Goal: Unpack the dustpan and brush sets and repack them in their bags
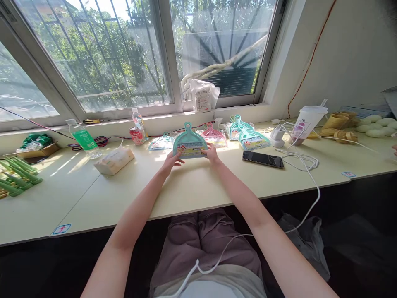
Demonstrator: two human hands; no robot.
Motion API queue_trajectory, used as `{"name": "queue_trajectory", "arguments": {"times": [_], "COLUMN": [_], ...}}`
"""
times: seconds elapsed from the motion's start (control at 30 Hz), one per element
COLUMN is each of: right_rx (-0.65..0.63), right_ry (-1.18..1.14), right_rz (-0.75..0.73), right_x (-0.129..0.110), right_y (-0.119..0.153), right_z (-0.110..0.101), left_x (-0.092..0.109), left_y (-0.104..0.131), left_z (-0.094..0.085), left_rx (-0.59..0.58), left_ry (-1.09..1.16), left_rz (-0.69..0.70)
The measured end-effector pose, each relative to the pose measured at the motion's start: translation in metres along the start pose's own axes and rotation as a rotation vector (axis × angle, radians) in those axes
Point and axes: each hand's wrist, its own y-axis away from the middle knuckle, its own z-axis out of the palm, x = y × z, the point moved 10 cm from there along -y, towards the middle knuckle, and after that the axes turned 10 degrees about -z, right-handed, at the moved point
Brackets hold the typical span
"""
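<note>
Between my two hands a teal dustpan set stands upright, its looped handle up and a printed yellow label along its lower part. My left hand grips its lower left corner, thumb on the front. At the lower right corner, my right hand pinches the edge. Behind it on the right lies a pink dustpan set in clear wrap. Another wrapped set, pale teal, lies to the left. Farther right are several more wrapped teal dustpan sets, partly overlapping.
A tissue pack, a green-labelled bottle and a red can stand to the left. On the right are a black phone, a white charger with loose cables, and a large cup. The table's front edge is close to my lap.
</note>
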Motion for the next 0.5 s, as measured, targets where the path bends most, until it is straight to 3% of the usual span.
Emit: {"name": "queue_trajectory", "arguments": {"times": [0.13, 0.3, 0.5], "right_rx": [-0.055, -0.058, -0.163], "right_ry": [-0.025, 0.019, 0.116], "right_rz": [0.003, -0.008, 0.13], "right_x": [-0.002, -0.001, 0.026], "right_y": [0.003, 0.002, 0.006], "right_z": [0.008, 0.008, 0.02], "left_x": [-0.006, -0.003, -0.009], "left_y": [-0.005, -0.006, -0.009], "left_z": [-0.019, -0.031, -0.043], "left_rx": [0.148, 0.219, 0.284], "left_ry": [0.018, 0.016, 0.02], "left_rz": [-0.064, -0.043, -0.057]}}
